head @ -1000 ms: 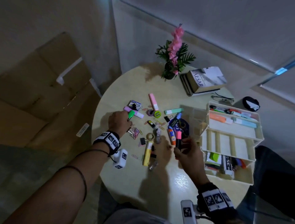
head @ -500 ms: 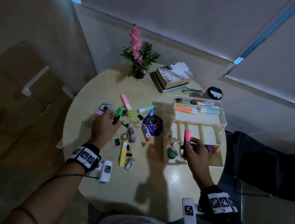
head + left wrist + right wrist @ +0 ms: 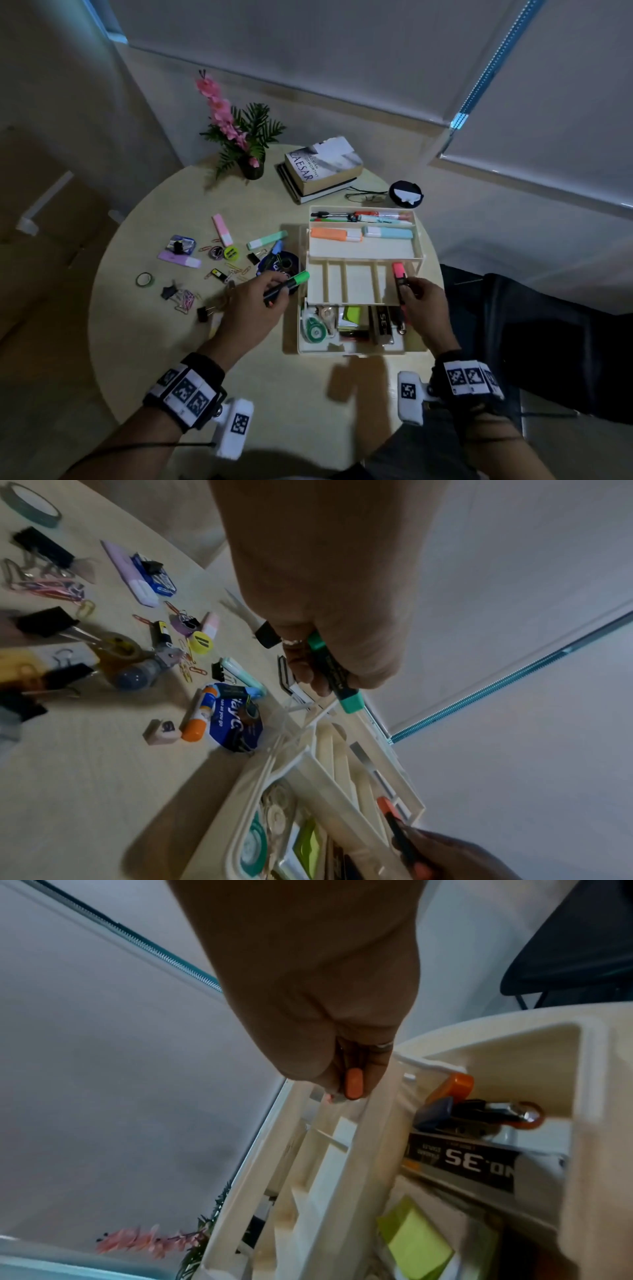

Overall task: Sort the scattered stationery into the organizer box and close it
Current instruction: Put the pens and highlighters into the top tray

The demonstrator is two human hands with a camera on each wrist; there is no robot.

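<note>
Loading highlighters into the cream plastic tiered organizer box (image 3: 363, 349), which sits open at the right edge of the round pale wooden table (image 3: 301, 394). Right hand (image 3: 423, 308) pinches a pink-capped black highlighter (image 3: 399, 284) w/ fingers curled round its barrel, cap end pointing away, held over the rightmost slot of the box's divided middle tray (image 3: 349, 284). Can't tell from these views if the pen touches the tray yet. Left hand (image 3: 251, 310) grips a green-capped black highlighter (image 3: 287, 287), fingers wrapped round the body, green cap just beside the box's left wall, over the blue round tape dispenser (image 3: 279, 265).

Step in hand, by my read: dropping the pink one in, green one queued behind it. Top tray already has an orange highlighter (image 3: 335, 235) & a light-blue highlighter (image 3: 388, 233); bottom level holds correction tape, sticky notes, a staple box.

Next move needs: line the pink pen lengthwise w/ the slot dividers, lower, let go; then swing the left hand over the wall & do the same in a free slot.

Plenty left near the table's centre & left side: mint highlighter (image 3: 267, 239), pink highlighter (image 3: 222, 230), lilac highlighter (image 3: 178, 259), black binder clips (image 3: 205, 313), loose coloured paper clips (image 3: 185, 300), green tape roll (image 3: 144, 279). Box not ready to close.
</note>
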